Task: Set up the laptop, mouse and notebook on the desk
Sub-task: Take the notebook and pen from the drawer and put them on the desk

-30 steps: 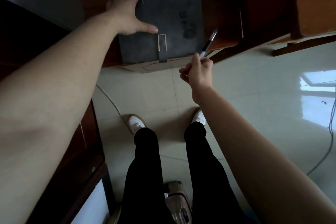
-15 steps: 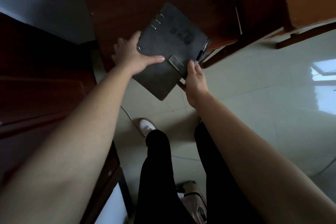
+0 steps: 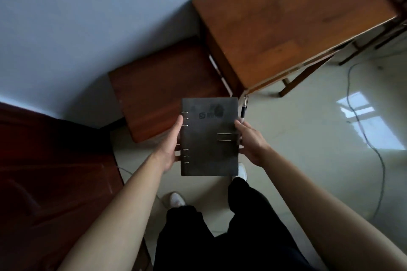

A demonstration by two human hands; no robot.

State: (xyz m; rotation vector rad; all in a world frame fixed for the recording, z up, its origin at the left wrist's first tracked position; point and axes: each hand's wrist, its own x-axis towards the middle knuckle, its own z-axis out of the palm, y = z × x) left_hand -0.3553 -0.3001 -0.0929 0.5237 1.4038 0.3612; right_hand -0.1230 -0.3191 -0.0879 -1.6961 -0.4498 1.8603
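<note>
A dark grey ring-bound notebook [image 3: 209,138] with a clasp strap is held flat in the air above the floor, in front of my legs. My left hand [image 3: 170,145] grips its spine edge by the metal rings. My right hand [image 3: 251,142] holds the opposite edge by the clasp and also pinches a black pen [image 3: 243,108] that sticks up past the notebook's top right corner. A bare wooden desk [image 3: 286,17] stands ahead to the right. No laptop or mouse is in view.
A low reddish-brown cabinet [image 3: 158,90] sits against the wall just beyond the notebook, left of the desk. A dark red wooden piece of furniture [image 3: 44,171] fills the left side. A grey cable [image 3: 374,149] trails across the glossy tiled floor on the right.
The notebook has been lifted off the low cabinet, turned square and brought toward me. Both hands now hold its sides, and my view has swung up to show the desk.
</note>
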